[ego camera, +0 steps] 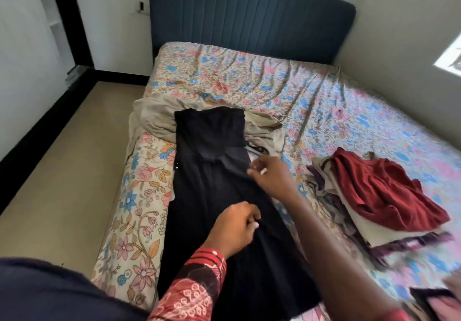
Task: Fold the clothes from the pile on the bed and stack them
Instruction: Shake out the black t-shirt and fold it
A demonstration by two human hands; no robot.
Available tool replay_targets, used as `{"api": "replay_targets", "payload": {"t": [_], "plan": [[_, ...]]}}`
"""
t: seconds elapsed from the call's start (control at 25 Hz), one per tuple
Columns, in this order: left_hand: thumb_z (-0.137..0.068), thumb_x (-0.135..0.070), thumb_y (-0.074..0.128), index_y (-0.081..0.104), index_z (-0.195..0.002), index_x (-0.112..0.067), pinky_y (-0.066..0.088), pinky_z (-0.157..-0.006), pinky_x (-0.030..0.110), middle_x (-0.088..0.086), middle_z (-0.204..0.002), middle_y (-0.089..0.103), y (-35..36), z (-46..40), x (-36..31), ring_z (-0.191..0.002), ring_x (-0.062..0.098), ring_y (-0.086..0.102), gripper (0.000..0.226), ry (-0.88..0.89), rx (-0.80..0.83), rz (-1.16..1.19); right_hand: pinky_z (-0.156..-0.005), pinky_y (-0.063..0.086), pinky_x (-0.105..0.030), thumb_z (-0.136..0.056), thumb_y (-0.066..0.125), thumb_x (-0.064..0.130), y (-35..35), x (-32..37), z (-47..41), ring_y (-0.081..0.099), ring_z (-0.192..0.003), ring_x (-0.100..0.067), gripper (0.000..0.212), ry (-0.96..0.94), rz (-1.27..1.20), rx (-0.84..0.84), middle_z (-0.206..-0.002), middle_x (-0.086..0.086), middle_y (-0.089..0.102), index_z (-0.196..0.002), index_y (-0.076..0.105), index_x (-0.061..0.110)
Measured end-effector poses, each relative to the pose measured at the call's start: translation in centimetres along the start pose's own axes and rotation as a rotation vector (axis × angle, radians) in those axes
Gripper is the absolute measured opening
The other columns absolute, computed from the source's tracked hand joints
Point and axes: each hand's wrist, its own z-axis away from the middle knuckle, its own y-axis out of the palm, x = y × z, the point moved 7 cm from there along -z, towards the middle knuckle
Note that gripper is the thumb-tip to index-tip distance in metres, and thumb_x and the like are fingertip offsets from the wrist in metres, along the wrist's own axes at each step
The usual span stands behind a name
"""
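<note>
The long black soft-fabric garment [219, 196] is lying lengthwise on the floral-sheeted bed [324, 101]. The left hand [233, 228] and right hand [270, 176] are each pinching its cloth with curled fingers. It looks light and limp, so gripping the edges seems best.

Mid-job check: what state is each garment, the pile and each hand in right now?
Black garment: spread lengthwise on the bed, not yet folded.
Beige cloth: crumpled under the black garment's top end.
Pile: loose heap, red garment on top.
Left hand: pinching the black fabric.
Right hand: pinching the black garment's edge.
</note>
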Motion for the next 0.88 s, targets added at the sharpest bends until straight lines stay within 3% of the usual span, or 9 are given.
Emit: {"api": "replay_targets", "payload": {"t": [0.12,0.2,0.32,0.44,0.52,0.6,0.72,0.88], "plan": [[-0.084,-0.013,0.073,0.07,-0.088,-0.025,0.049,-0.071,0.025,-0.014,-0.075,0.06,0.0,-0.5,0.5,-0.064,0.001,0.054,0.013,-0.053,-0.007,0.047,-0.078,0.048,-0.026,-0.082,0.083,0.039,-1.7,-7.9,9.2,0.067,-0.088,-0.006,0.026,0.148,0.08,0.14,-0.096,0.013,0.071,-0.102,0.072,0.027],[-0.084,-0.014,0.075,0.069,-0.086,-0.027,0.049,-0.069,0.022,-0.015,-0.074,0.062,0.2,-0.4,0.5,-0.063,0.0,0.055,0.015,-0.07,-0.014,0.055,-0.082,0.049,-0.024,-0.078,0.086,0.046,-2.6,-10.1,13.1,0.064,-0.095,-0.006,0.039,0.198,0.08,0.124,-0.104,0.013,0.066,-0.109,0.07,0.028],[-0.085,-0.012,0.075,0.071,-0.086,-0.024,0.05,-0.065,0.021,-0.012,-0.072,0.064,0.6,0.1,0.4,-0.061,0.003,0.055,0.013,-0.101,-0.039,0.114,-0.082,0.047,-0.024,-0.077,0.082,0.058,-3.0,-9.5,15.6,0.059,-0.099,-0.004,0.041,0.194,0.105,0.047,-0.105,0.02,0.061,-0.111,0.069,0.038],[-0.09,-0.012,0.072,0.072,-0.085,-0.022,0.049,-0.065,0.019,-0.009,-0.071,0.066,0.3,0.2,-0.4,-0.06,0.003,0.056,0.011,-0.152,-0.115,0.203,-0.09,0.048,-0.036,-0.083,0.071,0.065,-3.5,-6.9,16.2,0.055,-0.102,-0.006,0.04,0.151,0.256,-0.084,-0.108,0.018,0.056,-0.112,0.064,0.04],[-0.095,-0.013,0.066,0.072,-0.083,-0.017,0.05,-0.058,0.021,-0.004,-0.071,0.07,0.0,0.1,-0.5,-0.055,0.007,0.06,0.014,-0.247,-0.166,0.33,-0.079,0.052,-0.034,-0.085,0.067,0.068,-3.4,-6.6,16.5,0.062,-0.093,-0.011,0.04,0.228,0.306,-0.03,-0.098,0.014,0.064,-0.107,0.063,0.035],[-0.1,-0.018,0.062,0.069,-0.084,-0.007,0.046,-0.046,0.023,0.007,-0.074,0.073,0.2,-0.1,-0.1,-0.051,0.018,0.066,0.021,-0.431,-0.214,0.488,-0.078,0.053,-0.034,-0.08,0.068,0.073,-3.1,-7.2,17.2,0.062,-0.093,-0.012,0.048,0.275,0.35,0.097,-0.099,0.015,0.064,-0.11,0.059,0.036],[-0.098,-0.038,0.066,0.064,-0.088,0.002,0.051,-0.044,0.027,0.019,-0.081,0.074,0.8,-0.5,0.9,-0.062,0.028,0.074,0.041,-0.788,-0.276,0.75,-0.087,0.05,-0.035,-0.087,0.071,0.06,-3.2,-7.2,18.4,0.061,-0.1,-0.01,0.038,0.217,0.379,0.182,-0.094,0.019,0.057,-0.115,0.061,0.038],[-0.086,-0.065,0.068,0.062,-0.103,-0.002,0.059,-0.055,0.03,0.015,-0.094,0.076,0.9,-2.0,0.4,-0.072,0.025,0.077,0.066,-0.94,-0.131,0.862,-0.072,0.042,-0.017,-0.098,0.064,0.04,-4.6,-3.9,20.0,0.058,-0.081,-0.002,0.017,0.004,0.191,-0.073,-0.091,0.018,0.063,-0.11,0.071,0.03]]}}
